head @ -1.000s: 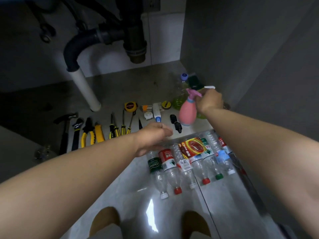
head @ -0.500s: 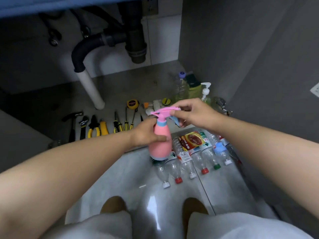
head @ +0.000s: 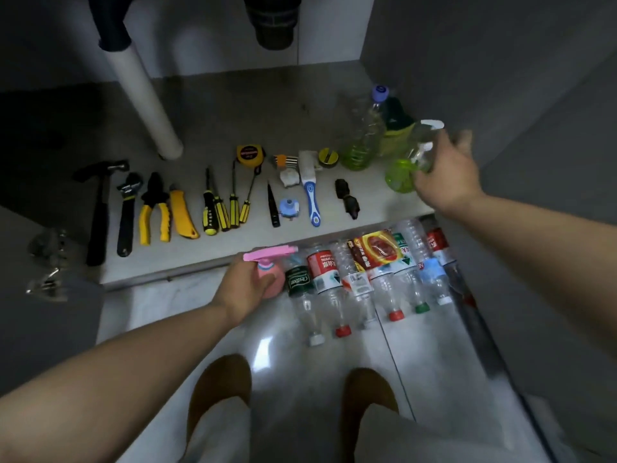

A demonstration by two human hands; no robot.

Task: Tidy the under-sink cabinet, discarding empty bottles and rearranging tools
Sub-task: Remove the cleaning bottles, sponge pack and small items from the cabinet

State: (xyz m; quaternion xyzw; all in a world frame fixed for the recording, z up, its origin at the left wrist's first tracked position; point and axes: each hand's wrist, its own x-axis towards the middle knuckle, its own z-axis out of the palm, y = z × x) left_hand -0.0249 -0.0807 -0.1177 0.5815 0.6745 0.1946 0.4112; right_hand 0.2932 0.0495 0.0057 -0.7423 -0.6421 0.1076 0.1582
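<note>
Pink spray bottle (head: 273, 279) lowered, gripped by left hand (head: 245, 289); right hand (head: 447, 175) at green-liquid bottle (head: 399, 178), grip unclear.

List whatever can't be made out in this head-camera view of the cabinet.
Head view only:
pink spray bottle: body mostly behind the left hand gripping it; fill level hidden.
right hand: motion-blurred at the green spray bottle; grip unclear.
drain pipes: cut off by the top edge.
metal clutter at far left: dark, blurred, unidentifiable.
</note>
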